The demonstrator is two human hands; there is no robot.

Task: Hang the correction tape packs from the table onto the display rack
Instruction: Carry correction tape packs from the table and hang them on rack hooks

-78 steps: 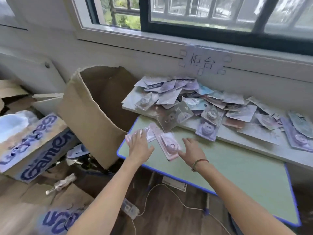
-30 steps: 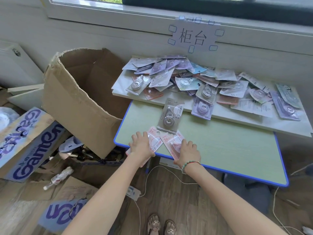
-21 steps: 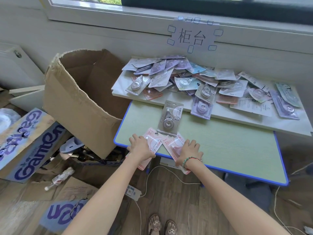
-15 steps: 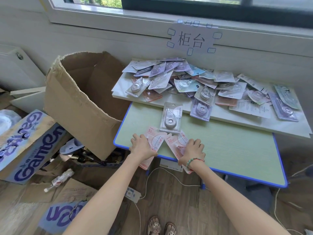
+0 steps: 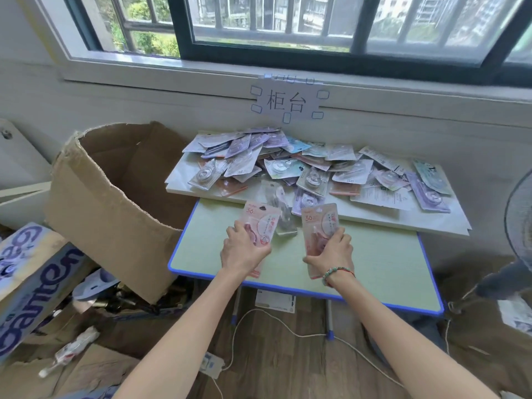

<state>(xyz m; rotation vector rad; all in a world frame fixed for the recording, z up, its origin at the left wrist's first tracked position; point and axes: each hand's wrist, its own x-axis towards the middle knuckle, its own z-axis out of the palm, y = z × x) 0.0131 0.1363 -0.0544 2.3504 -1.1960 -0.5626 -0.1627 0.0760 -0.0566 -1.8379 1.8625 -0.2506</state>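
2 pink correction tape packs are being held up over the green table [image 5: 374,272], 1 per hand. The left hand [image 5: 243,250] is gripping the left pink pack [image 5: 263,223] by its lower half, fingers curled round it; the right hand [image 5: 331,253] is gripping the right pink pack [image 5: 319,223] the same way, w/ a beaded bracelet [image 5: 336,272] sitting on that wrist. Both packs are standing roughly upright, long axis running bottom to top, header ends pointing up and away toward the window, printed faces turned to the camera. The left one is leaning a little to the right; the right one is nearly straight. They are sitting well apart, not touching.

Btwn them, 1 grey pack [image 5: 280,214] is lying on the table near the white board [image 5: 431,223], blurred, long axis running away from the person.

On the board a loose pile of packs [image 5: 288,168] is lying, too many and too overlapped to count, facing all ways: purple, teal, pink, grey.

1 paper sign [image 5: 288,100] is hanging on the wall under the window. 1 open cardboard box [image 5: 115,203] is standing just left of the table. 1 fan [image 5: 518,223] is showing at the right edge. No display rack is showing in view.
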